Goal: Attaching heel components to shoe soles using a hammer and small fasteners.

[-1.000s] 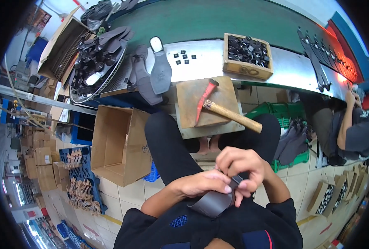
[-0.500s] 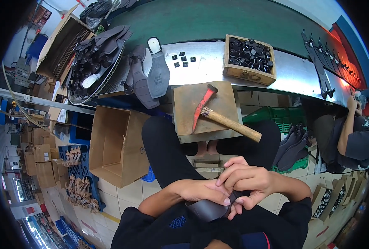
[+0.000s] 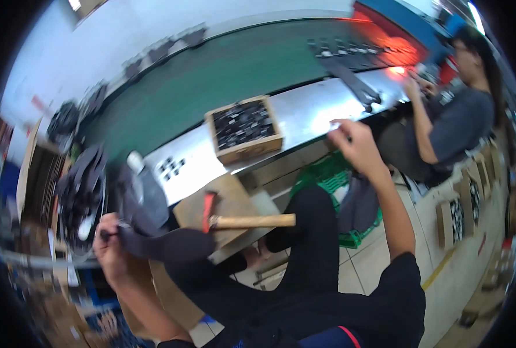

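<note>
Both arms spread: dark piece out to the left, right hand up at the tabletop edge.

My left hand (image 3: 112, 246) was closed round one end of a dark, floppy shoe-upper piece (image 3: 168, 243), holding it out to my left, just short of the heap of similar dark pieces (image 3: 83, 194). My right hand (image 3: 353, 142) was stretched up to the metal tabletop (image 3: 304, 119); the frame was too blurred to tell whether its fingers pinched anything or were loosely curled. Risks as I judged them: the limp piece hung close to the hammer (image 3: 240, 220) on its wooden block (image 3: 223, 206), and a swing could catch the handle and tip it off. The reach passed near the wooden box (image 3: 244, 129) of small dark parts; a clipped corner might spill it.
</note>
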`<state>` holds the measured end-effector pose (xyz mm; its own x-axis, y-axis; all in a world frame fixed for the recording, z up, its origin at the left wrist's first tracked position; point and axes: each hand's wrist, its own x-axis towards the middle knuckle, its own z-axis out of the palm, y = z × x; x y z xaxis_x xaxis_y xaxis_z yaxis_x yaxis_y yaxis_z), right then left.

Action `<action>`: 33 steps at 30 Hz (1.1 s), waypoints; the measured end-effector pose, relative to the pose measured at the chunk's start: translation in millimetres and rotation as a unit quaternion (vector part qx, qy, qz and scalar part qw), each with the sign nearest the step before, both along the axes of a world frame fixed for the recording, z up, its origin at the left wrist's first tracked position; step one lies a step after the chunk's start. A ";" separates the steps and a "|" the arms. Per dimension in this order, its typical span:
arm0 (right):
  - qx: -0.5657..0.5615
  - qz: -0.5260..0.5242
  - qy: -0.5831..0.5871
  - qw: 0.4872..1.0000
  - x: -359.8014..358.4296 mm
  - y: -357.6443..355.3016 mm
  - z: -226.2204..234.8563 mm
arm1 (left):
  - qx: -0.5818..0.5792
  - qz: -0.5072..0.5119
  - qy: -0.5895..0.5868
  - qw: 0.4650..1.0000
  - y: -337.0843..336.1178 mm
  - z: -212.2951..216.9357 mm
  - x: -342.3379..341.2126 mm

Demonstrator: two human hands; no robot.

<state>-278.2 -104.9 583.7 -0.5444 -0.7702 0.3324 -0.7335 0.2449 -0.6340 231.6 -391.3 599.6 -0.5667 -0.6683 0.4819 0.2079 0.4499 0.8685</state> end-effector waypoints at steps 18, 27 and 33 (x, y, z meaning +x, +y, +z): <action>0.006 -0.239 0.007 0.971 -308.8 36.0 -143.0 | -0.397 0.367 -0.432 0.721 -167.3 -108.3 -81.9; -0.227 -0.119 -0.180 0.950 -219.4 30.1 -72.8 | -0.302 0.382 -0.355 0.798 -188.9 -108.3 -64.0; -0.306 -0.070 -0.226 0.922 -113.9 48.3 -19.4 | -0.146 0.322 -0.566 0.745 -80.0 -93.8 -98.6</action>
